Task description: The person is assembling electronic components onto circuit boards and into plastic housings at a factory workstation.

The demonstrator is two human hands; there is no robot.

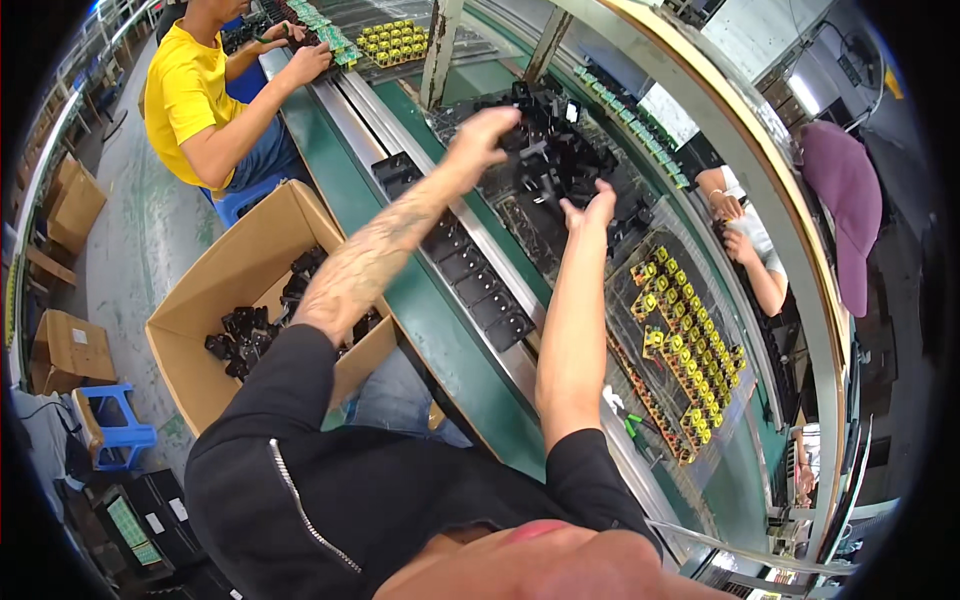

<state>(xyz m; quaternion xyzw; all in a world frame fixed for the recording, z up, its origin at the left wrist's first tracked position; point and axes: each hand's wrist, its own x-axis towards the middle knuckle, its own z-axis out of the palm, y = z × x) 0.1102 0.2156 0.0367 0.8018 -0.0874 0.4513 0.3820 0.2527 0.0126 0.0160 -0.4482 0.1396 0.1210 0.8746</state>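
Observation:
A heap of black plastic parts (pixel 570 150) lies on a dark mat across the bench. My left hand (pixel 482 147) reaches to the left side of this heap, its fingers stretched out and the thumb apart. On the near right side is my right hand (pixel 592 208), thumb and fingers spread, with nothing visible in its grip. Parts of the heap between the hands look smeared by motion. Below my left forearm, a row of black rectangular housings (pixel 480 285) sits along the metal conveyor track.
An open cardboard box (pixel 240 270) with black parts stands at my left. Yellow-topped components on boards (pixel 690 340) lie at the right, near green-handled tools (pixel 630 425). A co-worker in yellow (pixel 190 95) sits far left; another person (pixel 745 230) works across the frame.

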